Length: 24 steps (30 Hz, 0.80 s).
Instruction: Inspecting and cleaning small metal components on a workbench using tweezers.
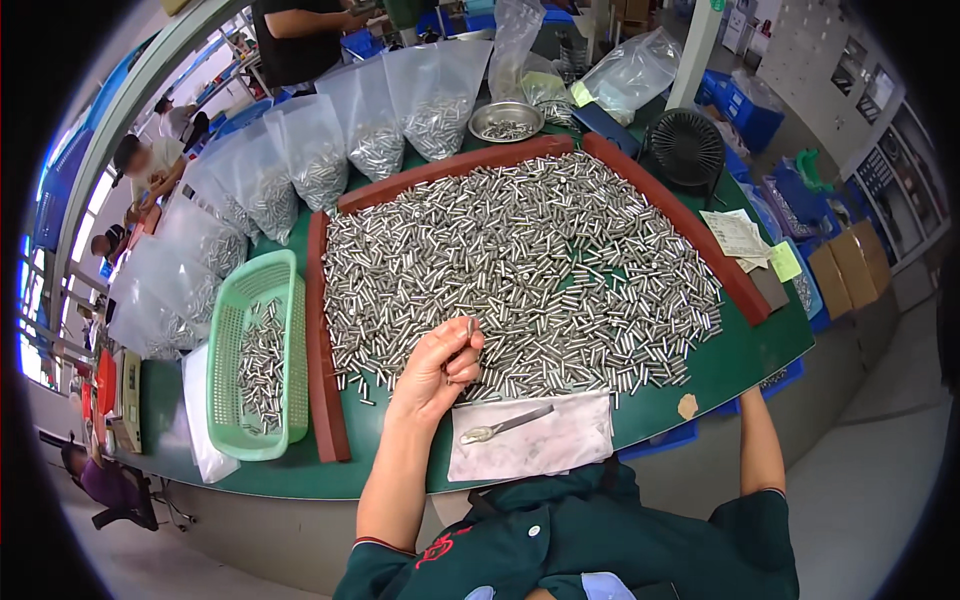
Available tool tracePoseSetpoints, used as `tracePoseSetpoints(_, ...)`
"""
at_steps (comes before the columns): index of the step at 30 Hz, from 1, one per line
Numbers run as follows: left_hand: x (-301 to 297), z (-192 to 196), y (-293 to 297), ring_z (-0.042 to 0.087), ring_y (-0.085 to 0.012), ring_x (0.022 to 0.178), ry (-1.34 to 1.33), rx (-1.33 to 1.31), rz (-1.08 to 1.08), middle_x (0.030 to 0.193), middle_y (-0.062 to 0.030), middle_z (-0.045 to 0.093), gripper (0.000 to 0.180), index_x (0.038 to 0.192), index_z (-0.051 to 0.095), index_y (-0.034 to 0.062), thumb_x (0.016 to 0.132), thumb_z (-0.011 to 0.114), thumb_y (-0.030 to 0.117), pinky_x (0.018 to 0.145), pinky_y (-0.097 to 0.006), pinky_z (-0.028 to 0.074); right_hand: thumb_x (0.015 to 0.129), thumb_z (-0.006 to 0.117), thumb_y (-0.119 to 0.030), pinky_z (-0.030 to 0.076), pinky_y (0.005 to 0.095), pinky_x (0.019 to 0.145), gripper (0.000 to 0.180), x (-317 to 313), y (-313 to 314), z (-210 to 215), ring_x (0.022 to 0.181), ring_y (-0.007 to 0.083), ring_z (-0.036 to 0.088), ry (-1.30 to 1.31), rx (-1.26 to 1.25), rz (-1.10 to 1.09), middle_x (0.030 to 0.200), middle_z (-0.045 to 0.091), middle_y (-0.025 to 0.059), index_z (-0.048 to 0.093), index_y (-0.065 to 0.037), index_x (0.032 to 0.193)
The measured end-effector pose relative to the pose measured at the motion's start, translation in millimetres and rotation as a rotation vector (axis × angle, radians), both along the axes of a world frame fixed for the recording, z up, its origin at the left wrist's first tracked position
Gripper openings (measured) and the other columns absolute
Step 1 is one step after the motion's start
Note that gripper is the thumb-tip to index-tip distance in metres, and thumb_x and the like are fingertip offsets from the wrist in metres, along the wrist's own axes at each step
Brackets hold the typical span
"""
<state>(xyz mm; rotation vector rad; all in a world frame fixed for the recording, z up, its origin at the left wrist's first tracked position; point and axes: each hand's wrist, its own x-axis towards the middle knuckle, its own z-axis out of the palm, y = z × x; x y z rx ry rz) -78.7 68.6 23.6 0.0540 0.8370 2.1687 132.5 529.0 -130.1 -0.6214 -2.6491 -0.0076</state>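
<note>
My green jacket (600,540) fills the bottom, both forearms rising from it. Just beyond, at the table's near edge, lies a white cloth (535,440) with a metal scoop (500,427) resting on it. My left hand (440,370) hovers at ten o'clock from that cloth, thumb and fingertips (465,345) pinched together on one pin (470,326), held upright above the near fringe of the pile (520,270). My right arm runs down past the table edge at four o'clock; its hand is hidden, so I cannot tell how those fingers stand.

I judge this to be the checking step: one pin lifted out for a look. The next move calls for a firm pinch while I turn it, then a clean release.

At nine o'clock from my left hand sits the green basket (255,360), partly filled with pins. The pile spreads toward twelve inside a red-brown frame (325,380). Past that, clear bags (370,130) of pins, a steel bowl (506,120) and a black fan (687,148).
</note>
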Motion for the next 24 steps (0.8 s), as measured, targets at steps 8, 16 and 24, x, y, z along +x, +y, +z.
tracePoseSetpoints(8, 4.0, 2.6, 3.7, 0.030, -0.0023, 0.047, 0.006, -0.007, -0.006, 0.075, -0.0039, 0.054, 0.013, 0.092, 0.052, 0.0018, 0.082, 0.052, 0.010, 0.043, -0.015, 0.026, 0.081, 0.041, -0.023, 0.044, 0.0376, 0.072, 0.028, 46.0, 0.7, 7.3, 0.089, 0.0304, 0.055, -0.088, -0.097, -0.247, 0.096, 0.059, 0.0140, 0.056, -0.005, 0.097)
tracePoseSetpoints(16, 7.2, 5.1, -1.4, 0.029, -0.0018, 0.046, -0.032, 0.030, 0.000, 0.076, -0.0029, 0.053, 0.009, 0.089, 0.051, 0.0026, 0.082, 0.051, 0.009, 0.042, -0.015, 0.025, 0.082, 0.051, -0.028, 0.039, 0.0277, 0.045, 0.018, 155.3, -36.1, 24.6, 0.047, 0.0084, 0.044, 0.529, -1.607, -0.785, 0.057, 0.048, -0.0020, 0.054, -0.011, 0.080)
tracePoseSetpoints(24, 5.8, 7.0, 4.5, 0.032, -0.0038, 0.049, -0.052, 0.040, -0.042, 0.076, -0.0039, 0.051, 0.011, 0.093, 0.049, 0.0029, 0.083, 0.049, 0.008, 0.043, -0.016, 0.027, 0.087, 0.044, -0.016, 0.030, 0.0187, 0.046, 0.010, 106.2, -151.0, 173.5, 0.054, 0.0062, 0.034, 1.302, -1.542, -0.001, 0.067, 0.038, -0.0017, 0.044, -0.008, 0.093)
